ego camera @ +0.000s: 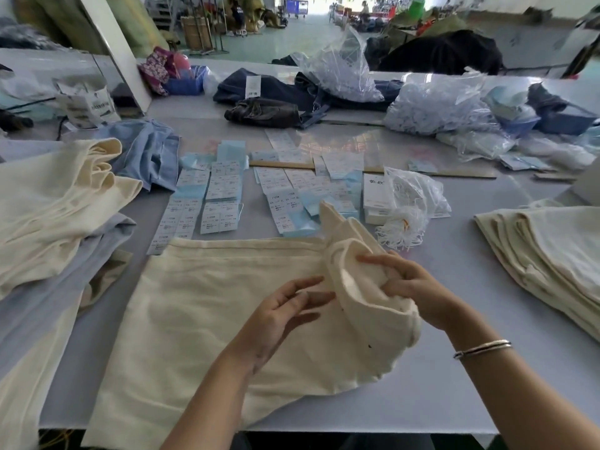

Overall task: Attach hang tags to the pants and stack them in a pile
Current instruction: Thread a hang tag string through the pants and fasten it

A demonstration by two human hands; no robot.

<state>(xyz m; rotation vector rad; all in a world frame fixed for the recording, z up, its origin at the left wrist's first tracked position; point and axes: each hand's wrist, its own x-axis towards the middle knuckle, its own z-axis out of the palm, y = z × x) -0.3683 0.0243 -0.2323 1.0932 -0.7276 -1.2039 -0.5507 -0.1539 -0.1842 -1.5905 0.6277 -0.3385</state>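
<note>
A pair of cream pants [201, 319] lies flat on the grey table [454, 384] in front of me, its waistband end bunched up at the right. My right hand [409, 287] grips that raised waistband, fingers curled into the fabric. My left hand [279, 316] hovers just left of it, fingers relaxed and holding nothing, its fingertips near the fold. Rows of white and light blue hang tags [224, 193] lie spread beyond the pants. A bundle of white tag strings [402, 228] sits beside a clear bag at the right.
A pile of folded cream pants [552, 254] lies at the right edge. Loose cream and blue garments [58, 203] are heaped at the left. Dark jeans [269, 102], plastic bags of parts [435, 105], a wooden ruler [461, 173] and blue baskets sit farther back.
</note>
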